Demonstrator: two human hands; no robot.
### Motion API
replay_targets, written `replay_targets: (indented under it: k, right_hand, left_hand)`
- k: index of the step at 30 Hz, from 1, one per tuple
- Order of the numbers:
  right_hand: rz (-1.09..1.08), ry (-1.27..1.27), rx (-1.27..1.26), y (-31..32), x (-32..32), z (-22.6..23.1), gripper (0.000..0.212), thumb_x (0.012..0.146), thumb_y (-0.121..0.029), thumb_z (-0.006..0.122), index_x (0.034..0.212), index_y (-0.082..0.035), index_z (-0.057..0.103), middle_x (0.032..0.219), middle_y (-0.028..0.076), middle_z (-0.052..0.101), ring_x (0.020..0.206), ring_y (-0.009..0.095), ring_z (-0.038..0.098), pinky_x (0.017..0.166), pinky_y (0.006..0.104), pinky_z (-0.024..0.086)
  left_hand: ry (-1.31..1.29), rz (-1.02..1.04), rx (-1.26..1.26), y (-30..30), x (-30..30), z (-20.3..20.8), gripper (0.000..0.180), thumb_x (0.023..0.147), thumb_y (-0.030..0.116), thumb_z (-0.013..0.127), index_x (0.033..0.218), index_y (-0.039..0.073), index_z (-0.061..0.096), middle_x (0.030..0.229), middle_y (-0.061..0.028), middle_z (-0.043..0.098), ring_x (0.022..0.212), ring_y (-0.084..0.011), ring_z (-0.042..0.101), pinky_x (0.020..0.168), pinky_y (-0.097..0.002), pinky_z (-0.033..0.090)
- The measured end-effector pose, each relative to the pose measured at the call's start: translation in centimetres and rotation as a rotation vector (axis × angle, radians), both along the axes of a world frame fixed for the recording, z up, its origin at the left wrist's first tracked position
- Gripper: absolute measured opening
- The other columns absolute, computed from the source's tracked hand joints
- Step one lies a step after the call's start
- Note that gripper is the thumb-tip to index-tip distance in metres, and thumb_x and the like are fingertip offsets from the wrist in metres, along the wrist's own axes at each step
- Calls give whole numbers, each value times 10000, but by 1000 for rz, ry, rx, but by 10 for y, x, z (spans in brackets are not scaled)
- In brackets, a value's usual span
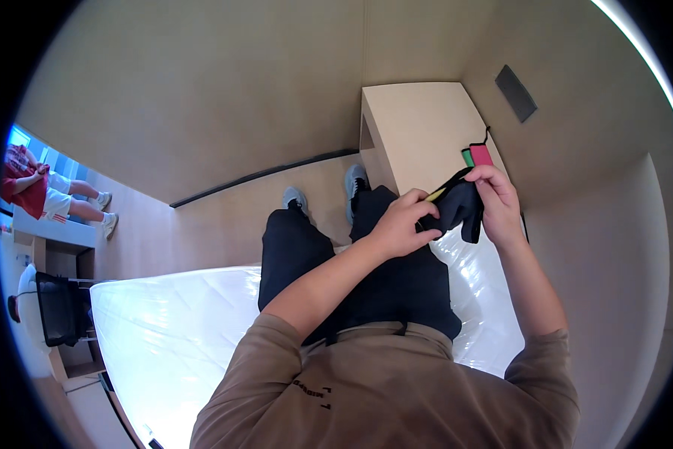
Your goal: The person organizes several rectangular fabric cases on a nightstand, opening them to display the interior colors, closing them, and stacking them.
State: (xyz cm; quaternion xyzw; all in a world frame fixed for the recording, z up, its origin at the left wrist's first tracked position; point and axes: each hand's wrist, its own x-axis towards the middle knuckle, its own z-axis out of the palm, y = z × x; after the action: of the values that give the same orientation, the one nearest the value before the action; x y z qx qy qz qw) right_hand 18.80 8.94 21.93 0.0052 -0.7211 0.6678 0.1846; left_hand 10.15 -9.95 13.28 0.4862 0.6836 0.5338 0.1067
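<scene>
A black fabric piece [457, 205] with a strip of yellow along one edge is held between both my hands, above the corner of a low cabinet. My left hand [402, 226] pinches its left side, thumb below and fingers above. My right hand [499, 203] grips its upper right edge, and a dark flap hangs down beside that palm. Just beyond my right fingers show a pink-red piece [481, 155] with dark edging and a green piece [467, 157]. A thin black cord rises by them. Whether these join the black fabric, I cannot tell.
I sit on a plastic-wrapped white mattress [179, 314]. The pale low cabinet [418, 123] stands against the wall ahead right. A dark wall panel [516, 93] is above it. Far left, another person in a red top [31, 183] stands near a desk; a black chair [58, 308] is nearer.
</scene>
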Motion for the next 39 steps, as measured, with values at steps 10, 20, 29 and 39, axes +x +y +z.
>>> replay_targets:
  k: [10,20,29,39]
  right_hand:
    - [17,-119,-44,13,-4,10,252,974,25,417,1145,-8,600,1063,31,609,973,87,568,884,237,448]
    - [-87,-195,-2,48,-4,-12,171,969,9,479,1067,-14,618,978,13,625,893,68,574,793,215,454]
    - [-23,-256,11,70,1,-45,126,923,-7,631,1004,-44,542,898,-25,592,828,28,558,732,188,444]
    - [92,-245,-52,59,7,-33,257,947,6,579,1201,-30,567,1015,3,626,919,64,587,820,222,471]
  left_hand:
    - [-38,264,245,13,-7,-16,391,724,69,809,1026,33,562,1054,-123,557,1001,-284,564,897,-334,455]
    - [-205,224,121,11,-30,-22,325,797,38,760,1085,30,610,1047,-77,640,998,-183,608,900,-295,478]
    - [-18,-105,-38,-16,-65,-1,192,822,67,747,903,41,575,880,-47,583,820,-151,559,747,-276,466]
    - [-534,-253,-361,-11,-66,8,201,765,18,744,893,20,589,786,-26,565,752,-117,547,676,-276,480]
